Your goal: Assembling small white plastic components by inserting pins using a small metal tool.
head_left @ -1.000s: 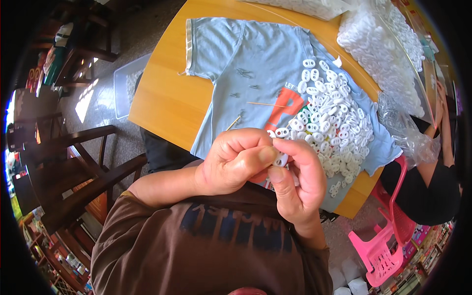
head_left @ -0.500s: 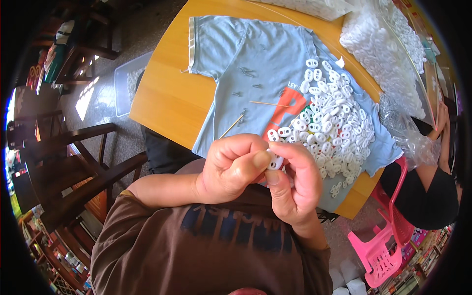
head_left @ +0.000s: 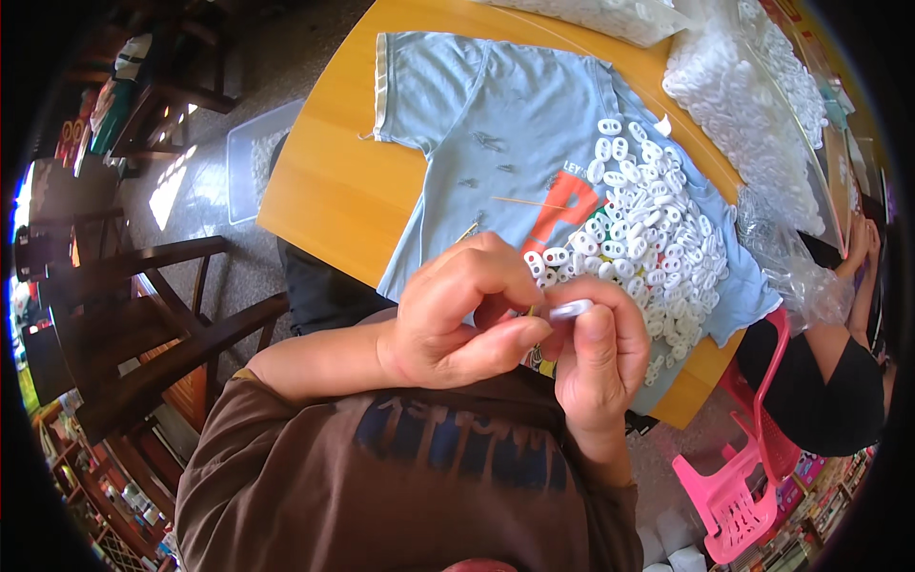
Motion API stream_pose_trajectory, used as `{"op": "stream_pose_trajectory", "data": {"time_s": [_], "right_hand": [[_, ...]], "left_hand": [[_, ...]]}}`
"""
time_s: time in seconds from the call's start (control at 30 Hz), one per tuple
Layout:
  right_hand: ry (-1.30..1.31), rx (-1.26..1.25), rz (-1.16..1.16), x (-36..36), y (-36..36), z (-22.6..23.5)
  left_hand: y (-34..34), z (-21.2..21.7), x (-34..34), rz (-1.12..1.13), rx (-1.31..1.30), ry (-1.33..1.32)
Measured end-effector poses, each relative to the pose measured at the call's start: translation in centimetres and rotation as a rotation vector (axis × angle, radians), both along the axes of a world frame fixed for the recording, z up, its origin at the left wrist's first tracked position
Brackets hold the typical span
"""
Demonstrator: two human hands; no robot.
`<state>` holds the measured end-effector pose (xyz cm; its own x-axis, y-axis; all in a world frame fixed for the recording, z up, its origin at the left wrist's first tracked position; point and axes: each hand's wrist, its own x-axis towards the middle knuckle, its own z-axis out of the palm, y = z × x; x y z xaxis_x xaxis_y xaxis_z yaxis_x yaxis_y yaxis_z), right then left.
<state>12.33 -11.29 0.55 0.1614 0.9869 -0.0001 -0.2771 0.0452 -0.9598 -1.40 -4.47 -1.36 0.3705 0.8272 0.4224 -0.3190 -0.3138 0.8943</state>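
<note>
**Entry: white clip held between two hands above a table**

Item: one small white plastic clip [head_left: 570,309], flat and oblong. Its long axis lay roughly level across the view, left to right, tilting slightly up at the right end. Which face was uppermost could not be told.

Location: held in the air close to the person's chest, just in front of the near edge of the table [head_left: 324,195], above the hem of the shirt [head_left: 515,114].

Left hand [head_left: 457,315]: fingers curled, thumb and fingertips closed together on the clip's left end.

Right hand [head_left: 596,367]: thumb and forefinger pinched on the clip's right end from below and behind. Both hands touched each other around the clip.

Surroundings: pale blue shirt spread flat on the wooden table; a heap of clips [head_left: 648,238] lay on the shirt's right half, just beyond the hands. A thin stick [head_left: 529,202] lay on the shirt, left of the heap. A bag [head_left: 791,272] of clear plastic sat at the table's right edge. A pink chair [head_left: 739,486] stood at lower right, a dark wooden chair [head_left: 143,334] at left.
</note>
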Motion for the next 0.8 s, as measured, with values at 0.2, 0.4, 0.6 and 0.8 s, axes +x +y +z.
{"op": "stream_pose_trajectory", "data": {"time_s": [0.2,0.4,0.6,0.8], "right_hand": [[-0.136,-0.075,-0.053,-0.1,0.2,1.0],[-0.390,-0.064,-0.063,-0.2,0.5,0.7],[-0.475,-0.034,-0.013,0.1,0.8,0.2],[-0.432,-0.021,0.030,-0.1,0.8,-0.4]], "left_hand": [[2.4,1.4,-0.5,-0.181,0.344,0.417],[3.0,1.2,-0.6,-0.335,0.345,0.399],[2.2,0.4,-0.9,-0.357,0.298,0.407],[1.2,-0.2,-0.8,-0.292,0.144,0.303]]}}
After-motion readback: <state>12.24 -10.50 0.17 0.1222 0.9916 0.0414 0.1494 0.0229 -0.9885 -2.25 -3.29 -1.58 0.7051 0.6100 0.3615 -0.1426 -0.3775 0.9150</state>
